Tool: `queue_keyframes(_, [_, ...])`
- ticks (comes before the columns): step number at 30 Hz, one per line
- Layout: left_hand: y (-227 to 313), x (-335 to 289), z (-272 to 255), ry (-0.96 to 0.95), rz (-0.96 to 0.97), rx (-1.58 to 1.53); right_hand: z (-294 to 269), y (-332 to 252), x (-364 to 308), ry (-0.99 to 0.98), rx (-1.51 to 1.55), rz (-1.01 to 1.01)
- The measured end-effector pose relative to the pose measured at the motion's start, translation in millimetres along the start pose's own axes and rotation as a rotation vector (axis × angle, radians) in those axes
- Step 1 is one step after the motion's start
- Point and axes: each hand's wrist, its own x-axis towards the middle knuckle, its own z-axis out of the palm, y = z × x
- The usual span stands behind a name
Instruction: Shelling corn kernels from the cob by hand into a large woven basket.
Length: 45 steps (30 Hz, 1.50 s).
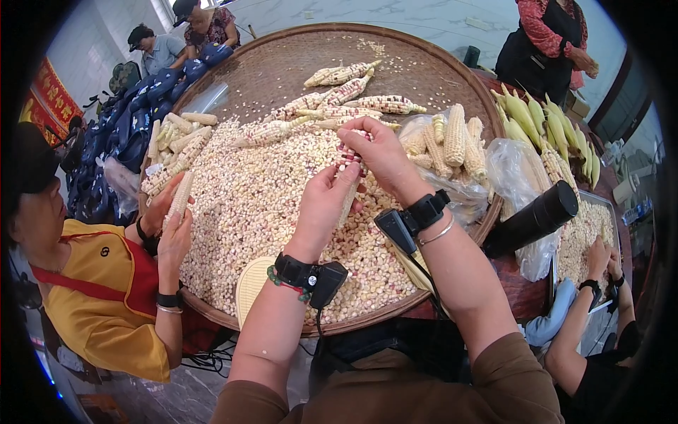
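Observation:
My left hand point(325, 203) grips the lower part of a corn cob point(347, 157) with dark red and pale kernels, held tilted above the tray. Closed around the cob's upper part, the fingers of my right hand point(383, 157) press on its kernels; the hands cover much of it. A bare stretch of the cob shows below my left thumb. Beneath lies a thick bed of loose kernels point(244, 205) in a big round woven tray point(304, 34). Just beyond my hands, several speckled corn cobs point(346, 92) are heaped together.
Stripped cobs point(185, 134) are piled at the left, and more cobs point(452, 141) in plastic at the right. A black cylinder point(533, 219) stands by the tray's right rim, near husked corn point(544, 120). Co-workers' hands work at left point(175, 219) and lower right point(602, 261).

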Motion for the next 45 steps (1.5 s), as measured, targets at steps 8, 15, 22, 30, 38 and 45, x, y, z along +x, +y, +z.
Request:
queue_keyframes(8, [-6, 3, -3, 0.014, 0.046, 0.041, 1, -3, -1, 0.028, -0.016, -0.003])
queue_keyframes(15, [-4, 1, 0, -0.017, 0.095, 0.052, -3, -1, 2, 0.049, -0.019, -0.053])
queue_keyframes(22, [-4, 3, -1, -0.020, 0.040, -0.111, -5, 1, 6, 0.027, 0.118, -0.056])
queue_keyframes(30, [-5, 6, -11, -0.057, -0.028, -0.349, -5, -2, 3, -0.058, 0.183, 0.028])
queue_keyframes(38, [6, -1, 0, -0.005, -0.039, -0.254, -4, 2, 4, -0.022, 0.048, 0.035])
queue_keyframes(45, [-2, 2, -4, -0.014, -0.040, -0.115, 0, -3, -3, -0.048, -0.048, 0.067])
